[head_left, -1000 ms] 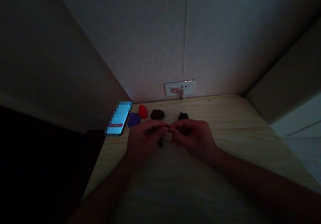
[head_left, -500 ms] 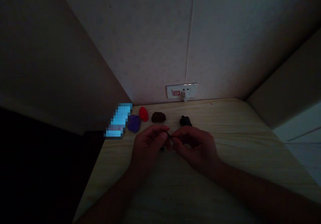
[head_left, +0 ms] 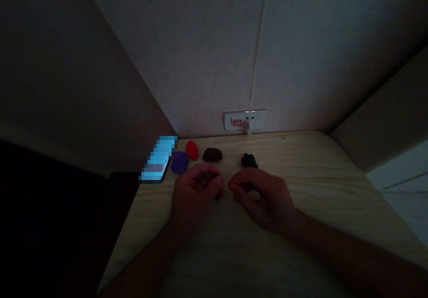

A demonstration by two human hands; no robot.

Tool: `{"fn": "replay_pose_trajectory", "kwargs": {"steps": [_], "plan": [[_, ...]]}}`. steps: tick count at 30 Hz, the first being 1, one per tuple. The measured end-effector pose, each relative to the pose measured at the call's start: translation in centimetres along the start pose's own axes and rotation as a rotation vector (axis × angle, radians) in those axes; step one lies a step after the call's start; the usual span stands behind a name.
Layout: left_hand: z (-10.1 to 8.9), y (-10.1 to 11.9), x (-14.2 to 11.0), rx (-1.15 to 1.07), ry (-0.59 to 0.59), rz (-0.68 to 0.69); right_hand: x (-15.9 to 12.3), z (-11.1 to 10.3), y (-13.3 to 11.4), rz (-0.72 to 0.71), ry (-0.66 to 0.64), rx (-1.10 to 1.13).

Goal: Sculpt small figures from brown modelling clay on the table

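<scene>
Over the middle of the table, my left hand [head_left: 195,191] is curled, with its thumb pressed to its fingers. A small dark lump [head_left: 218,197] shows just under those fingertips; I cannot tell if they hold it or it lies below. To the right, my right hand [head_left: 264,195] makes a pinch, and what is in it is too dark to see. A narrow gap parts the fingertips of the two hands. Beyond them lie soft-looking lumps like modelling clay: purple [head_left: 179,162], red [head_left: 192,150] and dark brown [head_left: 212,155]. A black lump [head_left: 249,160] sits right behind my right hand.
A phone [head_left: 158,160] with a lit, blurred screen lies at the table's left edge. The wooden table [head_left: 301,169] meets a papered wall [head_left: 200,66]. A wall socket [head_left: 244,120] with a white plug in it is low on that wall. The room is dim.
My hands have drawn apart; the thin dark piece seen between their fingertips no longer shows there. The view has shifted slightly. The lumps on the table stay in place.
</scene>
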State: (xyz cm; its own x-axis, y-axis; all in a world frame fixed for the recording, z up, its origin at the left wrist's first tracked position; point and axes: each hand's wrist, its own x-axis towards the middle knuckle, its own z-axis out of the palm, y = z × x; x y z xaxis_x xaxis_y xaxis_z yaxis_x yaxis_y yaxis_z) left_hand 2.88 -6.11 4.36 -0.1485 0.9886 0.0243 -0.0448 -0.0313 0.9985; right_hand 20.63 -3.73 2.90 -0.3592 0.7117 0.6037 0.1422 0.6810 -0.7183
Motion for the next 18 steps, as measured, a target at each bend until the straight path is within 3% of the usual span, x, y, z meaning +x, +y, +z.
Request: {"fn": "replay_pose_trajectory", "kwargs": {"steps": [4,7,11,18], "plan": [[-1.1,-0.6,1.5,-0.041,0.172,0.033,0.5,-0.6,0.3,0.273,0.070,0.124],[-2.0,-1.3,2.6,-0.021,0.281,0.054,1.8,-1.5,1.1,0.339,0.110,0.091],[-2.5,-2.1,3.3,-0.002,0.289,0.074,4.7,-1.7,2.8,0.318,-0.052,-0.098],[-2.4,-3.4,3.7,-0.001,0.273,0.064,9.5,1.4,5.0,0.117,-0.335,-0.505]]}}
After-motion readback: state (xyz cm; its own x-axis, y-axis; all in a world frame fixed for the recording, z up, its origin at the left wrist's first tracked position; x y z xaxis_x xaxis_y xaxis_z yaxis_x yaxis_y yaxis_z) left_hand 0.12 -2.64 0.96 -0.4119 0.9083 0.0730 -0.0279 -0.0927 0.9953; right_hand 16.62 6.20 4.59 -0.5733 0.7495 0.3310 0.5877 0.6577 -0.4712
